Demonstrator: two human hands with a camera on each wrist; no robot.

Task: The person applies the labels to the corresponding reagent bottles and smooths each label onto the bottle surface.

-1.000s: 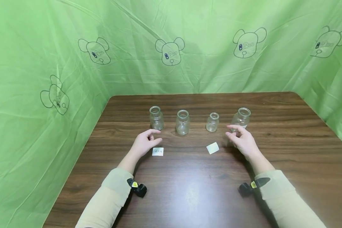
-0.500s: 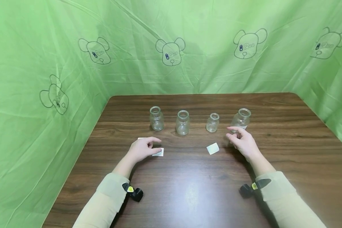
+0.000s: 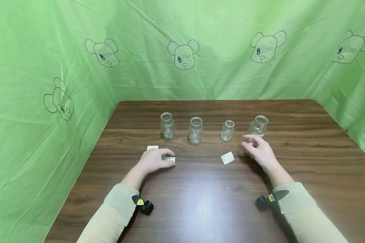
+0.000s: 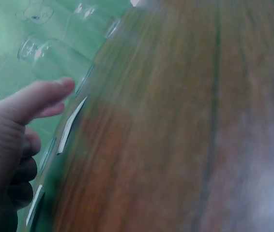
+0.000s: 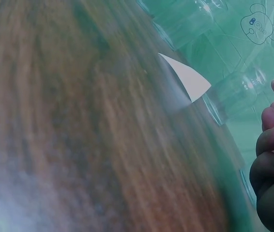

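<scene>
Lifting the near-left label (image 3: 170, 159) seems our step: left hand (image 3: 154, 160), unclosed, should pinch; right hand (image 3: 260, 151), also unclosed, near the rightmost jar (image 3: 258, 126).

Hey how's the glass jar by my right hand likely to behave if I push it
The glass jar stands upright on the table, so a low push would probably slide it rather than tip it. Its clear glass looks smooth, so it may be slippery and breakable. Its body looks round, so it could roll if knocked over.
</scene>
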